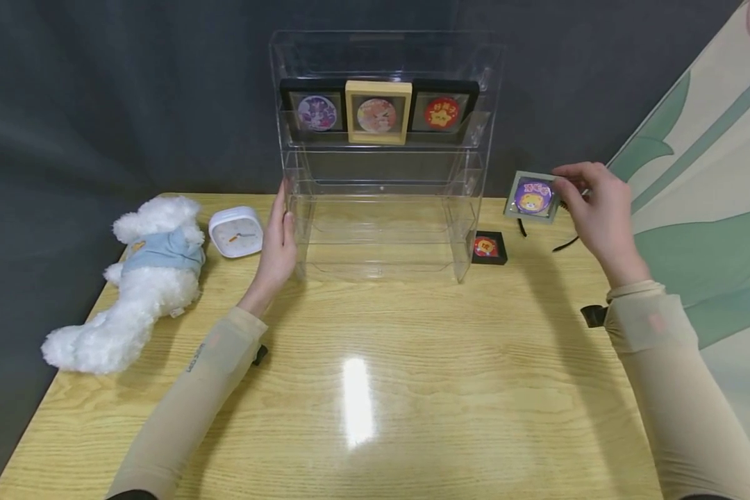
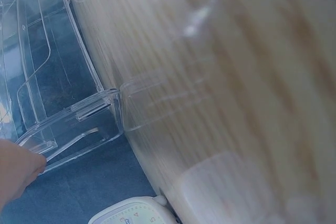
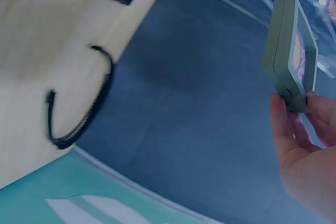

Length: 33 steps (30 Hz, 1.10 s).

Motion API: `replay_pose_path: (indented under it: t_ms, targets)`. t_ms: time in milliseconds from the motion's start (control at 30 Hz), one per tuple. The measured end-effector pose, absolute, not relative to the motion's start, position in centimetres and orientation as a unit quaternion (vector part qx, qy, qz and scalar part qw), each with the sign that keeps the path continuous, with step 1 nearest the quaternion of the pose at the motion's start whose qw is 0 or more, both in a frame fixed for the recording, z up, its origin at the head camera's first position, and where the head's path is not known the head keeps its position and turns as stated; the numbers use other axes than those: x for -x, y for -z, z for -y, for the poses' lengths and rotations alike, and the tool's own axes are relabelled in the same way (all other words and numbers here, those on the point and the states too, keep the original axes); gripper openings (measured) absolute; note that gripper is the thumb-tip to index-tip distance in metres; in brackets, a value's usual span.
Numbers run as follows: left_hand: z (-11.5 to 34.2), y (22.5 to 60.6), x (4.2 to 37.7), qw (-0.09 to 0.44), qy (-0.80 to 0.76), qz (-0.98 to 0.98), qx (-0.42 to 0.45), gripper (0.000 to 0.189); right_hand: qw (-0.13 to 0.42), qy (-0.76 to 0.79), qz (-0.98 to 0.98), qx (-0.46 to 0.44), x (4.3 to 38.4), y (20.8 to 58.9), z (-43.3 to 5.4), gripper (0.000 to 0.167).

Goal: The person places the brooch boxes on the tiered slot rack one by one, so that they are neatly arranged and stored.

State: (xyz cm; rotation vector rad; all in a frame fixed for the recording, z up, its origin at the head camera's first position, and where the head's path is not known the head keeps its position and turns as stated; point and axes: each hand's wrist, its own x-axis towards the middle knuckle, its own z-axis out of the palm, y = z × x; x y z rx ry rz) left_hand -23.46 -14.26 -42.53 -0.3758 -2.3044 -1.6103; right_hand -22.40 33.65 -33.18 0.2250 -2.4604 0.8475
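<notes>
My right hand point(image 1: 600, 208) pinches a small grey-green square frame point(image 1: 511, 196) by its right edge, raised to the right of the rack. Inside it is a purple round badge with a yellow animal face. In the right wrist view, fingers and thumb grip one end of this frame point(image 3: 281, 45). My left hand point(image 1: 279, 239) holds the left side of a clear tiered display rack point(image 1: 381, 267), which stands on the table. On its upper tier sit two black frames, the left one point(image 1: 287, 125) and the right one point(image 1: 473, 114), with a cream frame point(image 1: 378, 139) between them, each holding a round badge.
Beside the rack's right foot lies a black frame point(image 1: 502, 248) with a red badge. A black band point(image 3: 97, 103) lies at the table's back right. To the left are a white clock point(image 1: 240, 243) and a white plush toy point(image 1: 156, 292) in a blue top.
</notes>
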Motion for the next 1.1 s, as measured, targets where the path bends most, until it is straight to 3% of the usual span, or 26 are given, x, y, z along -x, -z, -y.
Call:
replay_pose_path:
  t_ms: [1100]
  targets:
    - [14.0, 42.4, 23.3, 0.159, 0.573, 0.793, 0.135, 0.056, 0.28, -0.355, 0.881, -0.141, 23.6, 27.3, -24.8, 0.024]
